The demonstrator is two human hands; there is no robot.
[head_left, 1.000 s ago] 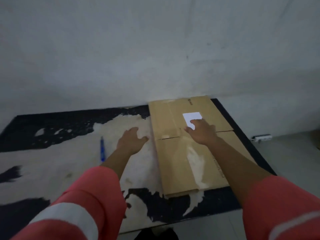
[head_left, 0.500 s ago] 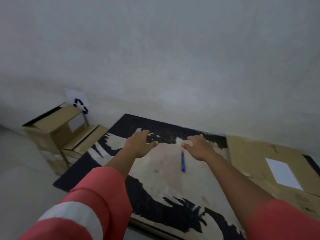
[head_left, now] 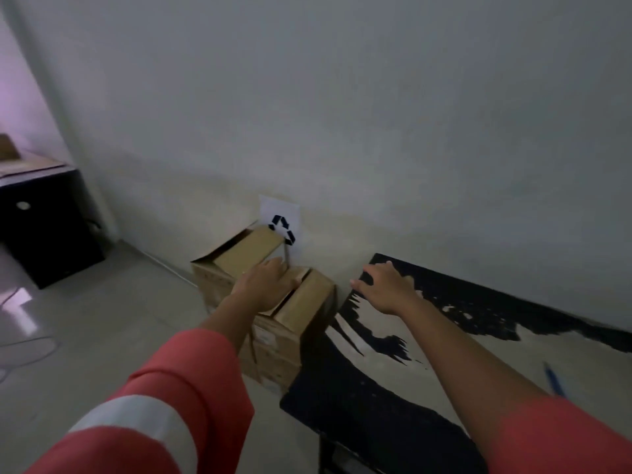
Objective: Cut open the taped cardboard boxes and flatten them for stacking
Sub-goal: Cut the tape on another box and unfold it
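On wall, white paper sheet (head_left: 278, 206) w/ black recycling-arrows sign (head_left: 282, 228), no txt, just behind open brown cardboard box (head_left: 273, 347). Box side print too blurred to read.

The left hand (head_left: 268, 285) lies palm down, fingers loosely spread, on the top flaps of an open box (head_left: 273, 347). The box stands on the floor (head_left: 102, 313) against the wall, just beside the table (head_left: 359, 398). The right hand (head_left: 386, 290) is spread flat over the table's worn black far corner. A recycling sign (head_left: 281, 224) is on the wall behind the box. A blue tool (head_left: 555, 379) lies on the table by the right forearm. A black cabinet (head_left: 44, 234) stands far left.
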